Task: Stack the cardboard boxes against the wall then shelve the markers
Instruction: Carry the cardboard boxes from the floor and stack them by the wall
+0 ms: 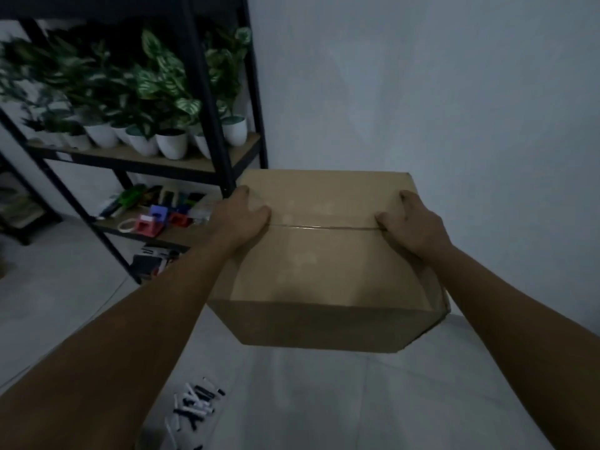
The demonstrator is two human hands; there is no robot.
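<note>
Head view: taped cardboard box [324, 254], left hand [240, 216] and right hand [410, 222] clamped on opposite sides, squared toward wall [422, 92] for stacking; markers [194, 404] unshelved.

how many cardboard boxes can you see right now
1. The cardboard box is held in front of the wall, left hand and right hand gripping its sides, just right of the shelf unit. Others may sit outside the view.

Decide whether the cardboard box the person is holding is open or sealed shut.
Shut. The cardboard box has its top flaps closed flat, meeting at a taped centre seam, with the left hand and right hand gripping its sides.
</note>
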